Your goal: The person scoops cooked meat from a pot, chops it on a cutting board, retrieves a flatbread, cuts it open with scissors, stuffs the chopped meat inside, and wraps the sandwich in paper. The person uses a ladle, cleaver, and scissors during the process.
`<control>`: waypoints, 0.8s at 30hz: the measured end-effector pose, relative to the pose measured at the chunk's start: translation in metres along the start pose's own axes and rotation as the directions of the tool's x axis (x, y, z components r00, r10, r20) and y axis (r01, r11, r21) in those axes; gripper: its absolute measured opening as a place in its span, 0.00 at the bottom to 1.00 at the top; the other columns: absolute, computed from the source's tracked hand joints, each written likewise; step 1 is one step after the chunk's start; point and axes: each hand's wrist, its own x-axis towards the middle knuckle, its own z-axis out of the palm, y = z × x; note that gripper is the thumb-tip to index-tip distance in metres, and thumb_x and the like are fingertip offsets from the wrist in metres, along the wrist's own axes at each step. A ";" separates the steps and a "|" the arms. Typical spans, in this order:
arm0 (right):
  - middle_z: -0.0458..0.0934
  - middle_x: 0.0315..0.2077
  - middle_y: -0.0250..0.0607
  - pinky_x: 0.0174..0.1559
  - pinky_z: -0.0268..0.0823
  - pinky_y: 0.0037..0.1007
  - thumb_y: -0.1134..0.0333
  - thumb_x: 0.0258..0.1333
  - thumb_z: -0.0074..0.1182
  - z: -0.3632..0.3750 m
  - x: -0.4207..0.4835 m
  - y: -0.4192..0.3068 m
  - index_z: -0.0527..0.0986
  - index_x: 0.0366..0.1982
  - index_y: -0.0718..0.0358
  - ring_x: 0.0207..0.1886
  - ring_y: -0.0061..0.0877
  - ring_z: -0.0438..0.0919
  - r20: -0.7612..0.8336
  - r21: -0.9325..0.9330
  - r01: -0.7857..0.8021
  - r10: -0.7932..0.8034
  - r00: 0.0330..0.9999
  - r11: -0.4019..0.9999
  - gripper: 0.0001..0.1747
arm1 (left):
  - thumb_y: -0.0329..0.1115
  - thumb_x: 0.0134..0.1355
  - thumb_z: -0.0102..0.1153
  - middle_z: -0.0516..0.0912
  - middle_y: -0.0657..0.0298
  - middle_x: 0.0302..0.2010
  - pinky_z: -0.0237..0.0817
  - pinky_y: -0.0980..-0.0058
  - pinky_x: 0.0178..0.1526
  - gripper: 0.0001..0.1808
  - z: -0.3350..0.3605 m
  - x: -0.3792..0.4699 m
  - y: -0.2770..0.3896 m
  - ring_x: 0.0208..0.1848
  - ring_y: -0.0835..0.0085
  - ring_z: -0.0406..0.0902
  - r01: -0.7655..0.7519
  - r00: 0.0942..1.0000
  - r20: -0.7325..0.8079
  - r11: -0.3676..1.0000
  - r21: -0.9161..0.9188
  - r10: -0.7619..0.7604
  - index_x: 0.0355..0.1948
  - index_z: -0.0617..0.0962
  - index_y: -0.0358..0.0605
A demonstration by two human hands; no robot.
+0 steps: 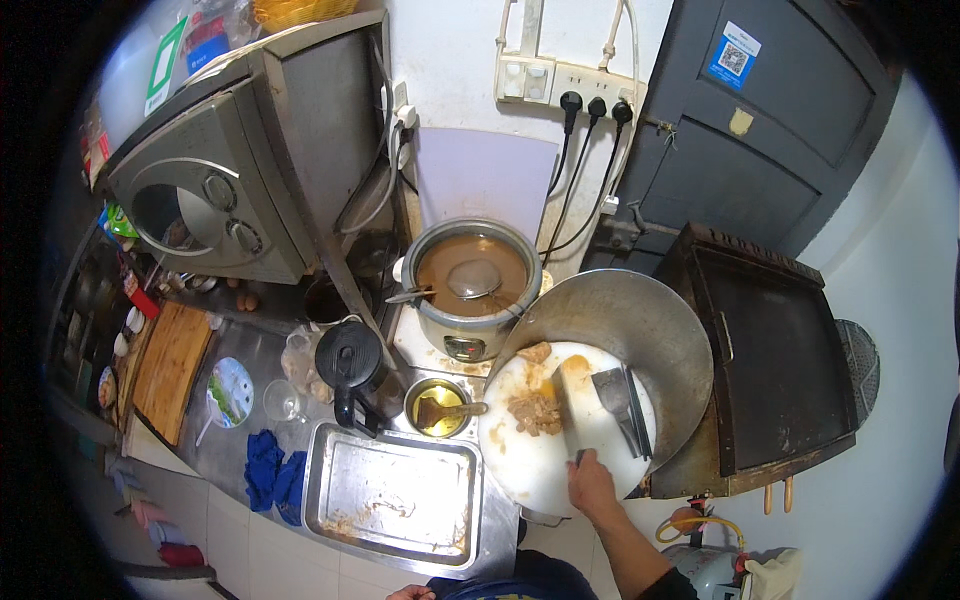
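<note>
My right hand (595, 486) grips the handle of a cleaver (567, 416), its blade standing on a round white cutting board (517, 469). Left of the blade lies a small heap of chopped meat (535, 414); a larger piece of meat (535, 352) is near the board's far edge. On the board's right side rest a flat metal scraper (616, 394) and dark chopsticks (637, 412). The board sits at the mouth of a large metal pot (622, 307). Only part of my left hand (411, 592) shows at the bottom edge, away from the board; its fingers are mostly cut off.
Behind stands an electric cooker (469, 330) of brown broth with a strainer (474, 279). To the left are a metal tray (394, 499), a bowl of oil (435, 390) with a brush (450, 411), and a black kettle (349, 356). A dark metal oven (772, 360) stands right.
</note>
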 end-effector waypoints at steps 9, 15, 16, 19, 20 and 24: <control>0.82 0.33 0.68 0.45 0.74 0.56 0.58 0.70 0.53 0.011 -0.003 0.006 0.67 0.45 0.71 0.38 0.62 0.83 0.005 -0.068 0.032 -0.032 0.999 0.997 0.20 | 0.42 0.69 0.60 0.89 0.49 0.37 0.77 0.64 0.46 0.14 -0.011 0.011 0.003 0.40 0.60 0.87 -0.071 0.997 0.041 0.994 0.083 0.067 0.43 0.86 0.41; 0.82 0.32 0.68 0.44 0.74 0.56 0.59 0.70 0.52 0.014 -0.013 -0.007 0.66 0.45 0.70 0.37 0.62 0.83 0.007 -0.050 0.047 -0.046 0.999 0.998 0.19 | 0.42 0.68 0.61 0.89 0.48 0.36 0.77 0.63 0.45 0.14 -0.011 0.017 0.003 0.39 0.58 0.87 -0.092 0.995 0.033 0.992 0.091 0.090 0.43 0.86 0.41; 0.82 0.32 0.68 0.44 0.74 0.56 0.59 0.70 0.52 0.014 -0.014 -0.009 0.66 0.44 0.70 0.37 0.62 0.83 -0.011 -0.065 0.066 -0.067 0.998 0.996 0.19 | 0.41 0.68 0.61 0.89 0.48 0.36 0.77 0.63 0.45 0.14 -0.011 0.018 0.004 0.39 0.58 0.87 -0.081 0.996 0.032 0.992 0.101 0.078 0.43 0.86 0.41; 0.82 0.31 0.67 0.44 0.74 0.57 0.59 0.70 0.52 0.015 -0.018 -0.010 0.66 0.44 0.70 0.37 0.61 0.83 -0.007 -0.015 0.050 -0.050 0.999 0.999 0.19 | 0.40 0.67 0.62 0.89 0.48 0.36 0.76 0.63 0.45 0.13 -0.013 0.018 0.003 0.38 0.58 0.87 -0.070 0.997 0.041 0.994 0.088 0.067 0.42 0.86 0.41; 0.82 0.31 0.67 0.44 0.74 0.57 0.59 0.70 0.52 0.014 -0.018 -0.010 0.66 0.44 0.70 0.37 0.61 0.83 0.004 -0.029 0.053 -0.052 0.999 0.998 0.19 | 0.40 0.67 0.62 0.89 0.48 0.35 0.76 0.63 0.45 0.13 -0.013 0.018 0.003 0.38 0.58 0.87 -0.071 0.997 0.042 0.994 0.077 0.068 0.42 0.86 0.41; 0.83 0.31 0.66 0.43 0.74 0.57 0.58 0.71 0.51 0.014 -0.020 -0.010 0.66 0.44 0.70 0.37 0.61 0.83 0.013 -0.050 0.061 -0.061 0.998 0.997 0.19 | 0.38 0.66 0.62 0.89 0.48 0.35 0.76 0.64 0.45 0.12 -0.012 0.015 -0.005 0.38 0.59 0.87 -0.045 0.998 0.050 0.996 0.083 0.041 0.42 0.86 0.41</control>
